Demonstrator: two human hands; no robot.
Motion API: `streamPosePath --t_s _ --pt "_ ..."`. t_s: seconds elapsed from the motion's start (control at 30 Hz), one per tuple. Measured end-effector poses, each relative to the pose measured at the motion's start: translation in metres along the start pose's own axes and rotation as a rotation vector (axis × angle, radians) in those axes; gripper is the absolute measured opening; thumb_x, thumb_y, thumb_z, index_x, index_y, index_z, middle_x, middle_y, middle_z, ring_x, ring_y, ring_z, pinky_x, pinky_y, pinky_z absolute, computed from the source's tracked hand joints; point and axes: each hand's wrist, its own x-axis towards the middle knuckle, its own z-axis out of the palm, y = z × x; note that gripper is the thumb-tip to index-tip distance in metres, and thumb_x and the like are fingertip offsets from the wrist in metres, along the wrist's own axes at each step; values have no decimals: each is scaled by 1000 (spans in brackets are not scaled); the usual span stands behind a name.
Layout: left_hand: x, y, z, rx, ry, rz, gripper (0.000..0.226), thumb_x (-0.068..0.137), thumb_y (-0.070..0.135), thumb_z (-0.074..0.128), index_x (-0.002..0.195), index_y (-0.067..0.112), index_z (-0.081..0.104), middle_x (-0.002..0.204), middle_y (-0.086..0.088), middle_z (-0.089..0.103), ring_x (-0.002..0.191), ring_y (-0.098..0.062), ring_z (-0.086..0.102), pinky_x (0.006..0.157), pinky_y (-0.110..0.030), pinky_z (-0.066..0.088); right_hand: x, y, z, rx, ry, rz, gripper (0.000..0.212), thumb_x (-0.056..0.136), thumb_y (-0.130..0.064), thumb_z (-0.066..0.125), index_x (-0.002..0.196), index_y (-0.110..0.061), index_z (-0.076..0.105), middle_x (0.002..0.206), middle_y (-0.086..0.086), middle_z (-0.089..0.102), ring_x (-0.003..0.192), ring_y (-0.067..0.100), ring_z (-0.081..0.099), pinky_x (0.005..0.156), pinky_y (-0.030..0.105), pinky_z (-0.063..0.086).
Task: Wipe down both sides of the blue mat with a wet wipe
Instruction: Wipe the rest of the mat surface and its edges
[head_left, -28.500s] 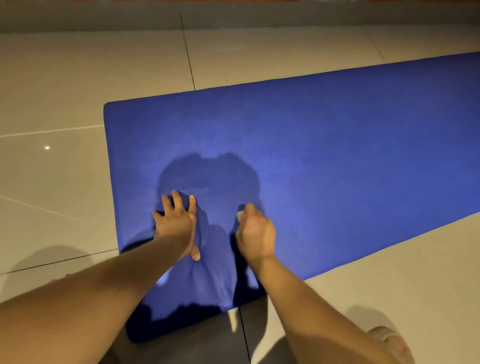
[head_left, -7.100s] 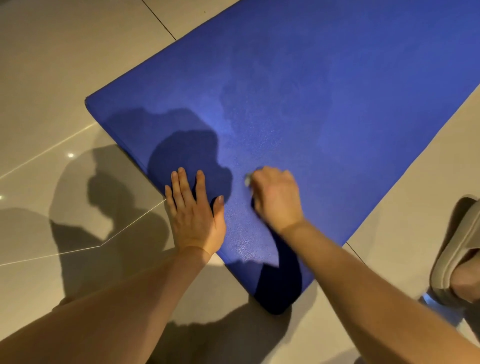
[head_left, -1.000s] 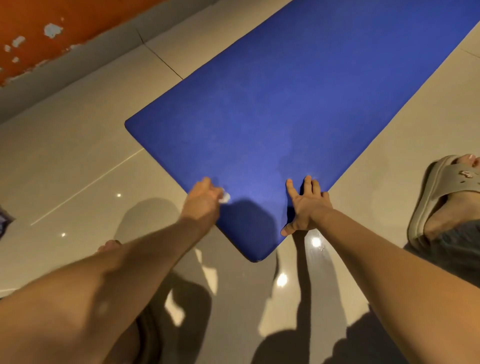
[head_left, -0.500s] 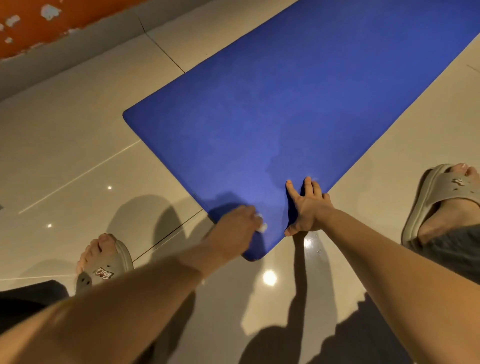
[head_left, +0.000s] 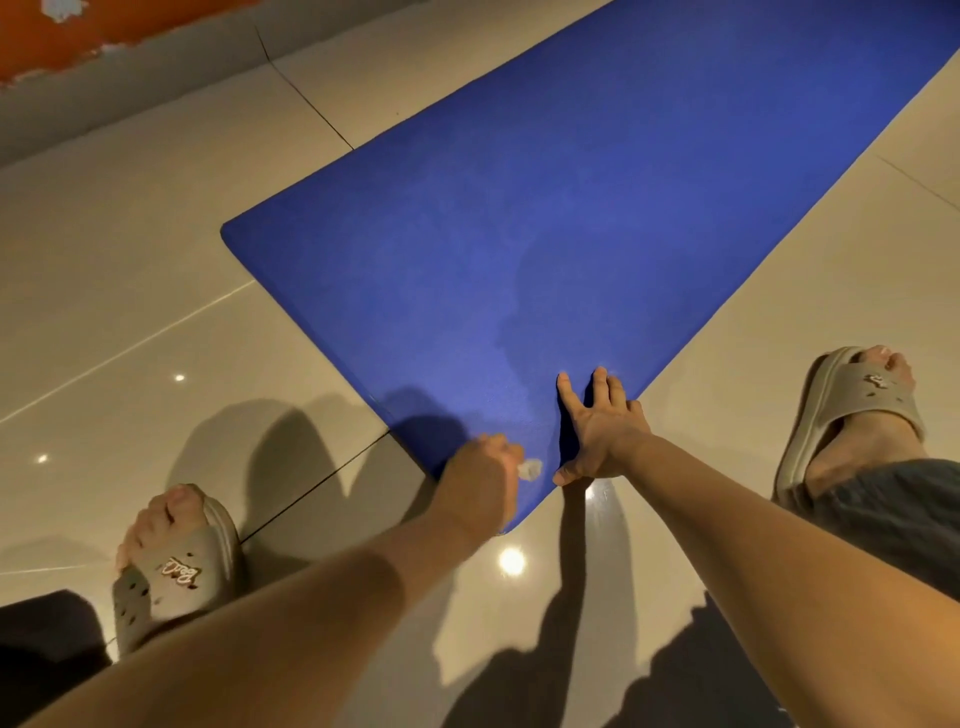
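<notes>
Floor: glossy beige ceramic floor tiles (head_left: 156, 249) with thin dark joints and bright spots of reflected light; an orange wall with flaking paint (head_left: 62, 31) runs along the top left.
Mat: a long blue foam exercise mat (head_left: 571, 208) lies flat on the tiles, stretching from a near corner between the hands away to the top right.
Left hand: the left hand (head_left: 480, 483) is curled tightly round a small crumpled white wet wipe (head_left: 531, 469) and presses it onto the mat's near corner. The bunched grip probably keeps the wipe from unfolding while it rubs.
Right hand: the right hand (head_left: 602, 426) lies flat on the mat just beside the wipe, fingers straight and spread, holding nothing. It likely pins the light mat so it cannot slide or curl.
Feet: a taupe rubber slide sandal (head_left: 171, 566) stands left of the corner and another (head_left: 857, 405) to the right, both on the tiles, apart from the mat.
Progress: the upward face is being wiped at its end corner. Whether the underside is done cannot be told.
</notes>
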Motion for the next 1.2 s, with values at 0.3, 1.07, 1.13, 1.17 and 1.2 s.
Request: streamPosePath --t_s 0.3,1.07,1.13,1.17,1.2 --pt "20 -74 -46 162 54 -227 16 95 13 48 101 15 63 103 -6 59 101 -27 59 81 -34 46 2 1 5 38 29 -9 144 66 -70 80 154 -32 -27 163 20 -24 151 41 -20 124 51 10" --pt "22 20 -17 115 -119 155 16 95 14 54 111 17 56 111 -4 57 103 -20 55 87 -30 48 4 18 9 89 72 -79 120 81 -59 72 157 -36 -18 164 18 -22 153 38 -15 124 49 11" --pt "30 24 -15 132 -107 138 14 97 17 54 110 17 55 109 -4 57 101 -19 56 88 -30 50 6 20 9 103 78 -81 121 80 -60 73 158 -37 -17 164 17 -21 153 38 -15 124 49 10" --pt "26 24 -14 132 -116 146 15 97 17 54 111 17 56 109 -4 57 101 -20 55 88 -32 50 6 22 9 112 73 -86 122 79 -60 74 158 -37 -16 164 18 -21 153 38 -14 124 48 10" --pt "17 23 -13 137 -140 155 17 96 15 54 113 16 57 110 -5 58 102 -21 55 88 -34 50 6 22 8 114 67 -94 122 79 -60 75 158 -38 -16 164 18 -21 153 37 -14 123 48 10"
